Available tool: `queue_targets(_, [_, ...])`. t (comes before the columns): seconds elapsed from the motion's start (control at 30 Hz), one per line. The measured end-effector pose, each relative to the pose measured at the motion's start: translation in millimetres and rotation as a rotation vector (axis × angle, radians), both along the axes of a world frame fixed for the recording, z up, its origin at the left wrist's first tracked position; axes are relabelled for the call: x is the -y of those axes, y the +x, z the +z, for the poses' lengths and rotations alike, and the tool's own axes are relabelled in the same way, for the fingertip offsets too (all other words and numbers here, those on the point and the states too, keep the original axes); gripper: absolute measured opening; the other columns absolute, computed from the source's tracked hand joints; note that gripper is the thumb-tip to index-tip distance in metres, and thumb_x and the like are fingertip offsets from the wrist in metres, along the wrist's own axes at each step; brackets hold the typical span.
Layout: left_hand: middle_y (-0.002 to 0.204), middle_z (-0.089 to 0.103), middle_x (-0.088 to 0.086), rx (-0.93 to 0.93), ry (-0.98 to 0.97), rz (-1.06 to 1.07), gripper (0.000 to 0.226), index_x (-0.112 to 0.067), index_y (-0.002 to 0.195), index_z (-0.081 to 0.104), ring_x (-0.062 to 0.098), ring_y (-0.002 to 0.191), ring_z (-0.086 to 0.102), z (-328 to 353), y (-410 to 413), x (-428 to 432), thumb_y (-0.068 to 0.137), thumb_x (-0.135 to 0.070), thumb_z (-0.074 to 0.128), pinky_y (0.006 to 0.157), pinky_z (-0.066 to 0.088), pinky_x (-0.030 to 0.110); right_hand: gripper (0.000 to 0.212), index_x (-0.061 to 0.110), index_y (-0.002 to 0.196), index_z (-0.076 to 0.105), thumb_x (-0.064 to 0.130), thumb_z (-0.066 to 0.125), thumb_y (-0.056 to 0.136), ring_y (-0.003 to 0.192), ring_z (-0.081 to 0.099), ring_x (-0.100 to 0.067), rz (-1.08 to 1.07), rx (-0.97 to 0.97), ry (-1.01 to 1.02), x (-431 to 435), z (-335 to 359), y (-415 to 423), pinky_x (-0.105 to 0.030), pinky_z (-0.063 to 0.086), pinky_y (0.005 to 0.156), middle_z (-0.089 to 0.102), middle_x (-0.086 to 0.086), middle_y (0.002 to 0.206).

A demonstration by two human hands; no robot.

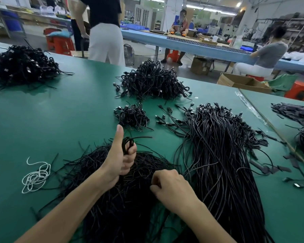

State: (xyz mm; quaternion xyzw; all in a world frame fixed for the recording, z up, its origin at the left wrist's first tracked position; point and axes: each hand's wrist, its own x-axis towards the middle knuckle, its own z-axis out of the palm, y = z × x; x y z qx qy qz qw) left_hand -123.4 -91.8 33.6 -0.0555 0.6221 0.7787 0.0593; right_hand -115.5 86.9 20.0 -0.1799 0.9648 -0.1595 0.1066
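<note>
My left hand (120, 158) grips a looped black cable (128, 143) in its curled fingers, thumb sticking straight up, above a heap of short black ties (112, 199) at the near edge of the green table (51, 123). My right hand (168, 186) hovers with curled fingers over the same heap, pinching at a tie there; what it holds is hidden. A long bundle of straight black cables (223, 163) lies just to the right of it.
A small pile of coiled cables (132, 117) sits beyond my left hand, a bigger pile (153, 81) behind it, and another (21, 65) far left. White string (36, 176) lies at the left. People stand and sit at benches behind the table.
</note>
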Motion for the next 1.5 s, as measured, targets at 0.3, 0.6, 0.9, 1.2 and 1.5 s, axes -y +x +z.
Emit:
queue_targets(0.3, [0.048,0.025,-0.006,-0.144,-0.114,0.054,0.059,-0.025,0.049,0.044,0.013,0.041,0.014,14.4,3.4,-4.9,0.101,-0.052,0.035,0.037,0.014,0.02,0.011,0.028,0.081,0.073,0.032,0.067,0.089,0.062,0.064,-0.005,-0.069,0.12,-0.393,-26.0,40.6,-5.2,-0.023,0.056,0.063,0.071,0.01,0.074])
queue_targets(0.6, [0.042,0.025,-0.007,-0.152,-0.087,-0.207,0.08,-0.017,0.049,0.061,0.012,0.038,0.017,24.8,20.8,-30.5,0.092,-0.071,0.02,0.04,0.02,0.018,0.01,0.022,0.088,0.076,0.013,0.072,0.089,0.071,0.065,-0.017,-0.084,-0.12,-1.087,-5.8,61.1,2.1,-0.032,0.053,0.071,0.071,0.002,0.074])
queue_targets(0.9, [0.045,0.031,-0.003,-0.31,0.028,-0.175,0.045,-0.017,0.116,0.062,0.016,0.038,0.024,24.2,23.7,-33.2,0.093,-0.045,0.035,0.046,0.023,0.017,0.012,0.031,0.085,0.076,0.019,0.075,0.087,0.066,0.062,-0.005,-0.157,-0.32,-0.977,-3.8,77.4,8.0,-0.015,0.046,0.058,0.069,0.014,0.073])
queue_targets(1.2, [0.076,0.074,-0.012,-0.437,0.027,-0.146,0.046,-0.02,0.128,0.061,-0.001,0.066,0.068,26.1,24.8,-36.6,0.102,-0.03,0.025,0.059,0.052,0.012,0.023,0.023,0.091,0.079,0.002,0.072,0.086,0.082,0.065,-0.002,-0.04,-0.263,-0.868,7.4,77.6,17.5,-0.009,0.048,0.071,0.068,0.009,0.084])
queue_targets(1.5, [0.044,0.028,-0.006,-0.362,0.079,0.064,0.061,-0.02,0.105,0.076,0.013,0.038,0.016,26.6,15.4,-36.9,0.1,-0.057,0.028,0.043,0.022,0.019,0.011,0.025,0.079,0.075,0.016,0.08,0.082,0.068,0.061,-0.004,-0.134,-0.379,-0.832,4.8,72.4,18.7,-0.009,0.042,0.061,0.066,0.011,0.072])
